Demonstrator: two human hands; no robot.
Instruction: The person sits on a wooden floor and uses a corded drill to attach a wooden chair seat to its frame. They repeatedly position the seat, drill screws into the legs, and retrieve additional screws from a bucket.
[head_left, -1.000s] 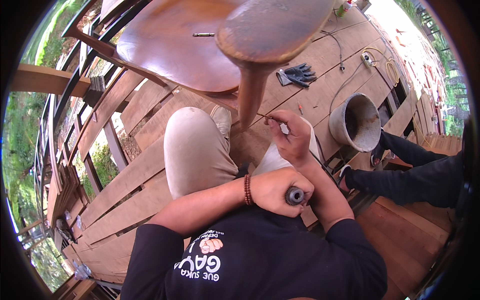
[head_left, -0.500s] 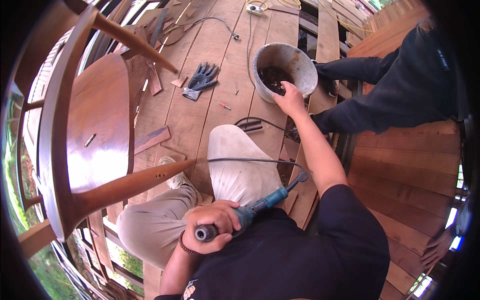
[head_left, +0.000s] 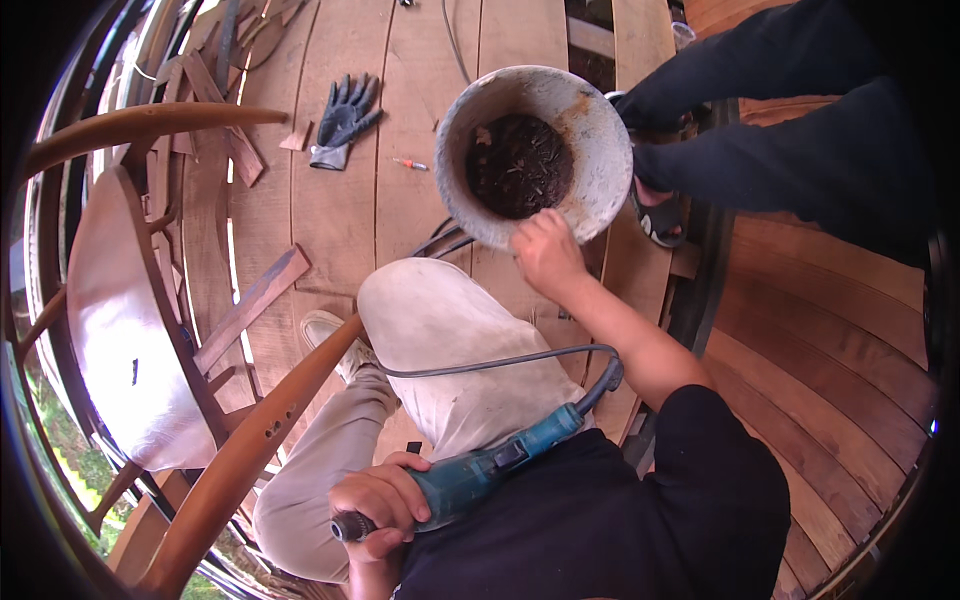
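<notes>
We look down on a deck [head_left: 330, 230] of broad reddish-brown planks, smooth and warm in the daylight. Nearest to us, our left hand [head_left: 380, 500] is clenched around the front of a teal electric drill [head_left: 470, 478], its dark metal chuck poking out beside the fingers and its grey rubber cord [head_left: 500, 362] looping over our pale, dusty trouser knee [head_left: 450, 350]. Just left of that, a curved wooden chair leg [head_left: 250, 450] with small drilled holes runs diagonally, joined to the glossy, rounded seat [head_left: 120, 320] of a chair lying on its side. Farther out, our right hand [head_left: 545, 250] is loosely curled, touching the near rim of a round, rough grey bucket [head_left: 590, 130] holding dark crumbly matter; we cannot tell if the fingers grip anything. Beyond, a dark work glove [head_left: 345, 120] lies flat on the planks, with a small orange-tipped pencil-like thing [head_left: 410, 163] near it. Another person's dark-trousered leg [head_left: 800, 150] and sandal [head_left: 655, 215] stand just beside the bucket
</notes>
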